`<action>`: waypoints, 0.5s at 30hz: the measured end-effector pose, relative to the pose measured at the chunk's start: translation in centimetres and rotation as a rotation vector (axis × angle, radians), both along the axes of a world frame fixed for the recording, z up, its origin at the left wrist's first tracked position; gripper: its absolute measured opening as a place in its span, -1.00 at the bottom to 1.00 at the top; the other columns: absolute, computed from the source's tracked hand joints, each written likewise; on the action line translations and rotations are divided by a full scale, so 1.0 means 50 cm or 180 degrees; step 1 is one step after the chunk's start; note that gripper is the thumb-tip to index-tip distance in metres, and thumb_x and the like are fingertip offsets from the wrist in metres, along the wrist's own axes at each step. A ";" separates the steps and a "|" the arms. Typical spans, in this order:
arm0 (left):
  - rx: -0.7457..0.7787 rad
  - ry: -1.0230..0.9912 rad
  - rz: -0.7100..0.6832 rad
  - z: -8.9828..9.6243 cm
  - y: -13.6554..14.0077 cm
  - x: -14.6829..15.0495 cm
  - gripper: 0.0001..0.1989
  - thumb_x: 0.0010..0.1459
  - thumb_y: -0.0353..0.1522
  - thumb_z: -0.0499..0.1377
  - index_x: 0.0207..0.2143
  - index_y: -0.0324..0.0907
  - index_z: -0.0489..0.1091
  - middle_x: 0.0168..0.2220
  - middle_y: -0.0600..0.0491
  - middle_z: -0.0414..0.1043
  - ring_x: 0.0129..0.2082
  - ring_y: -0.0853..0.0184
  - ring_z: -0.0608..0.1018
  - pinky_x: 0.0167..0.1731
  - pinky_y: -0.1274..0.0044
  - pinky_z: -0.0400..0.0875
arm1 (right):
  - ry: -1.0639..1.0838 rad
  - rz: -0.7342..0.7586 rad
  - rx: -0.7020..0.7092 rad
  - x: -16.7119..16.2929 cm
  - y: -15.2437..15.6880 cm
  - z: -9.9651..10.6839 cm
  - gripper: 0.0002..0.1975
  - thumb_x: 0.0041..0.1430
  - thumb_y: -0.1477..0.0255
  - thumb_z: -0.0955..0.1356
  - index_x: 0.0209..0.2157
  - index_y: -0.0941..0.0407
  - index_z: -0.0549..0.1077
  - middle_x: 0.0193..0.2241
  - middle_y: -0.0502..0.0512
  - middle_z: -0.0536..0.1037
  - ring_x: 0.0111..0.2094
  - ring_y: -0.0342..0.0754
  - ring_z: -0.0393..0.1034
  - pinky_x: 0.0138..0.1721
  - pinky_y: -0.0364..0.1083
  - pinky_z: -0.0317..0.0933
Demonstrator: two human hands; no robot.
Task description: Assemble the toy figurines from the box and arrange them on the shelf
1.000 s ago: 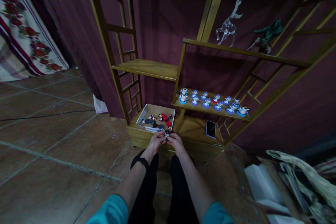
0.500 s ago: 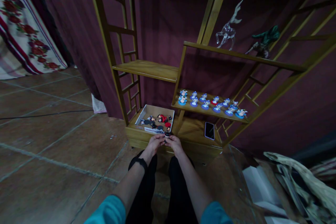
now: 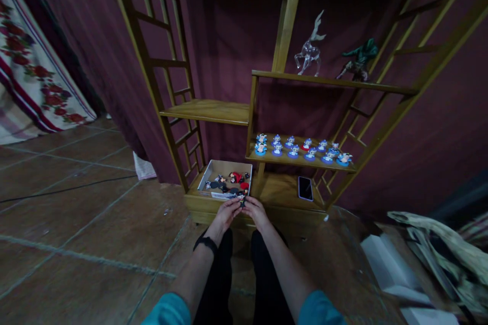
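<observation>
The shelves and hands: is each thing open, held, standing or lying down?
Left hand: holding small dark figurine
Right hand: holding it too
Cardboard box: open-topped, figurines inside
Phone: lying flat, screen dark
Purple-based figurines: standing
Clear figurine: standing

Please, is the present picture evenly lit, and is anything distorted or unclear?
Head view: dim, uneven light, the maroon cloth curtain partly in deep shadow; head view: the pale cloth bundle looks stretched and soft near the right edge; head view: the small dark figurine between the fingers lacks fine detail.
</observation>
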State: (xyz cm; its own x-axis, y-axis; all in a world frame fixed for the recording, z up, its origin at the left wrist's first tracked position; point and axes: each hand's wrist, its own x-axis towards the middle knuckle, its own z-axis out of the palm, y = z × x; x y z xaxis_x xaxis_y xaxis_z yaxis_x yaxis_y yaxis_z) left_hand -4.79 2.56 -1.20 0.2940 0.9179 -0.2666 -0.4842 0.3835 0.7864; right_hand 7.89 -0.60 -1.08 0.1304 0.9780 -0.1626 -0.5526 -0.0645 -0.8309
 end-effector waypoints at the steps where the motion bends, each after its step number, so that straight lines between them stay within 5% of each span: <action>1: 0.0049 0.0020 -0.0049 0.002 -0.002 0.000 -0.76 -0.19 -0.59 0.27 -0.37 -0.27 0.45 -0.39 -0.01 0.51 -0.42 0.41 0.52 -0.32 0.59 0.38 | 0.0031 -0.0013 0.0005 0.001 -0.001 0.001 -0.59 -0.29 0.40 0.46 -0.27 0.15 0.46 -0.34 0.09 0.54 -0.39 -0.09 0.43 -0.25 -0.03 0.30; 15: 0.0448 0.0181 0.0040 0.017 -0.018 0.009 -0.52 -0.36 -0.58 0.35 -0.25 -0.24 0.43 -0.28 -0.03 0.49 -0.26 0.34 0.49 -0.19 0.53 0.29 | 0.0338 -0.0038 -0.0085 0.014 -0.002 -0.001 -0.57 -0.31 0.50 0.47 -0.25 0.18 0.48 -0.28 0.14 0.55 -0.29 -0.04 0.45 -0.17 -0.03 0.27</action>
State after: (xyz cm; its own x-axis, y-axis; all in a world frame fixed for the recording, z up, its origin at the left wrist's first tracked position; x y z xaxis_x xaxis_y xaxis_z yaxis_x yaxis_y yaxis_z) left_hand -4.37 1.65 -0.33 0.2704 0.9508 -0.1508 -0.4413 0.2617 0.8584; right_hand 8.61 -0.69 -1.11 0.1228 0.9716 -0.2021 -0.6383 -0.0786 -0.7658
